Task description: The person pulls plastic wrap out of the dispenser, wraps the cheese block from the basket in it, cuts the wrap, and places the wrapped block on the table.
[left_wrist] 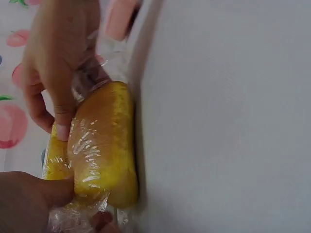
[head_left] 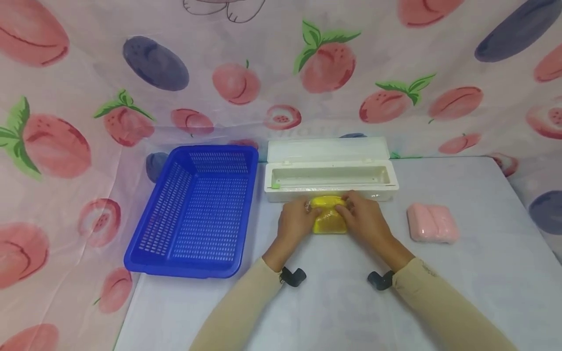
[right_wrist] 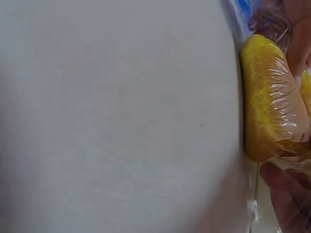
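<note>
Between my two hands on the table is a yellow, rounded two-part bundle point(head_left: 330, 226) in clear plastic film. My left hand point(head_left: 295, 218) grips its left end, thumb on top. At the other end my right hand point(head_left: 365, 217) grips it, with its thumb pressing into the groove between the halves. Up close in the left wrist view, the bundle point(left_wrist: 102, 145) is yellow with a browner face, and wrinkled shiny film stretches over it. Loose film gathers at both ends, around the fingers. Right behind the hands stands a long white box point(head_left: 331, 194) with its lid raised.
A blue perforated plastic basket point(head_left: 246, 214) stands at the left. To the right lies a pink two-part bundle point(head_left: 432, 223) in clear film. A small green piece point(head_left: 275, 185) sits on the white box's front rim. Behind the table hangs a fruit-printed curtain point(head_left: 263, 44).
</note>
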A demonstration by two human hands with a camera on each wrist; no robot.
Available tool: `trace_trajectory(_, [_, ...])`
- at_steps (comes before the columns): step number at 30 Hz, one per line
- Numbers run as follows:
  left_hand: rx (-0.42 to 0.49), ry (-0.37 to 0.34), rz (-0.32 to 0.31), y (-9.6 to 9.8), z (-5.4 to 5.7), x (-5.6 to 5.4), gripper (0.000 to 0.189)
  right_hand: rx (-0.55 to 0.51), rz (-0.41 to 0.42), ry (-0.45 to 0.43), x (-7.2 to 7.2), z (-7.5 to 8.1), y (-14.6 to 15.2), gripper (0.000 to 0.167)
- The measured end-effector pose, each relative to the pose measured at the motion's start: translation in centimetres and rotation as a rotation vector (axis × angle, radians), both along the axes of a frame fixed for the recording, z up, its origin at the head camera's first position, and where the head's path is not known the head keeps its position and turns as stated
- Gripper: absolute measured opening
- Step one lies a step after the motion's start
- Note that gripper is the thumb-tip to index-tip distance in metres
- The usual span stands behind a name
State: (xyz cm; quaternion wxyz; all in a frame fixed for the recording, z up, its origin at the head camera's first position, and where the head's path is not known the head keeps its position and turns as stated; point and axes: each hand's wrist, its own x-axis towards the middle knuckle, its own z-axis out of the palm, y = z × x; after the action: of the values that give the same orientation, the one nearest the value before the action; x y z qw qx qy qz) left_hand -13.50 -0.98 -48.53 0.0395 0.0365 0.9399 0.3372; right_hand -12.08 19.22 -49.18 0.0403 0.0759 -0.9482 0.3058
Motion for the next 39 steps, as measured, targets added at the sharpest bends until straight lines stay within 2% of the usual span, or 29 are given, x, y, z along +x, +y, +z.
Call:
trace_trajectory(3, [-0.058,0.014,0.033,-0.6,0.1,0.4,0.039,0.116,-0.046,0.061,0.1,0.4,-0.3,0.04])
trace_trajectory(4, [-0.027,-0.004,0.049,-1.0,0.1,0.4,0.041,0.152,-0.058,0.091,0.1,0.7,-0.4,0.042])
trace_trajectory(5, [0.018,-0.021,0.072,-1.5,0.3,0.6,0.042,0.184,-0.069,0.123,0.2,1.0,-0.5,0.044])
trace_trajectory(7, [0.133,-0.054,0.156,-2.4,0.5,0.7,0.04,0.23,-0.079,0.191,0.0,1.8,-0.9,0.046])
trace_trajectory(10, [0.32,-0.021,0.322,-3.4,0.7,0.5,0.031,0.229,-0.044,0.259,-0.6,3.4,-2.2,0.047])
trace_trajectory(13, [0.442,0.03,0.462,-3.4,0.5,-0.1,0.04,0.187,0.029,0.199,-2.0,4.8,-4.6,0.048])
trace_trajectory(16, [0.541,0.001,0.542,-3.2,-0.2,-0.8,0.068,0.07,0.122,0.055,-4.3,5.5,-7.4,0.045])
trace_trajectory(18, [0.557,-0.021,0.552,-3.2,-0.8,-1.2,0.08,-0.011,0.156,-0.045,-5.9,5.6,-9.1,0.044])
trace_trajectory(20, [0.556,-0.043,0.528,-3.3,-1.4,-1.5,0.083,-0.039,0.168,-0.128,-7.3,5.6,-10.6,0.047])
trace_trajectory(23, [0.592,-0.06,0.441,-3.7,-2.0,-1.6,0.075,0.018,0.153,-0.233,-8.9,5.5,-12.1,0.055])
trace_trajectory(25, [0.664,-0.082,0.384,-4.0,-2.4,-1.7,0.07,0.073,0.143,-0.3,-9.7,5.5,-12.6,0.059])
trace_trajectory(29, [0.809,-0.114,0.33,-4.6,-2.9,-1.8,0.066,0.107,0.142,-0.401,-11.0,5.7,-12.9,0.058])
trace_trajectory(33, [0.879,-0.12,0.322,-4.8,-3.3,-1.9,0.064,0.118,0.169,-0.464,-11.8,5.6,-12.6,0.064])
trace_trajectory(39, [0.89,-0.108,0.363,-4.8,-3.7,-2.0,0.06,0.117,0.172,-0.52,-12.3,5.5,-11.9,0.066])
